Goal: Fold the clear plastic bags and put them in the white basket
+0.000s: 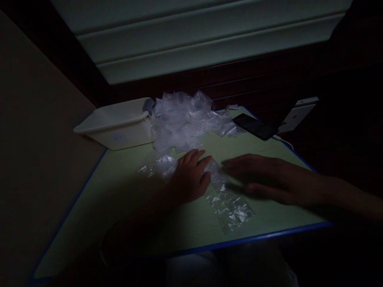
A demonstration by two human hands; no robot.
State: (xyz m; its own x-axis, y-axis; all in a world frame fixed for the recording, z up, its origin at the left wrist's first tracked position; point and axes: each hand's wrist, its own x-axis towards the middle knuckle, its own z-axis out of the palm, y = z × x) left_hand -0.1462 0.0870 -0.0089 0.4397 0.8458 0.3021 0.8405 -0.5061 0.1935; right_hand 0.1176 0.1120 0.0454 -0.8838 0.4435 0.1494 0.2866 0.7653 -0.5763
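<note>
My left hand [189, 177] lies flat on the green table top, fingers stretched out, pressing the upper end of a clear plastic bag [229, 207] that lies spread toward the front edge. My right hand [263, 176] rests flat beside it on the right, fingers extended toward the left hand and touching the bag's edge. A second crumpled clear bag [160, 166] lies just left of my left hand. Behind both hands sits a heap of several clear plastic bags [185, 121].
A white plastic tub [118, 125] stands at the back left of the blue-edged table [119, 207]. A dark phone [254, 126] with a white cable lies at the back right, near a white box [296, 115]. The scene is dim.
</note>
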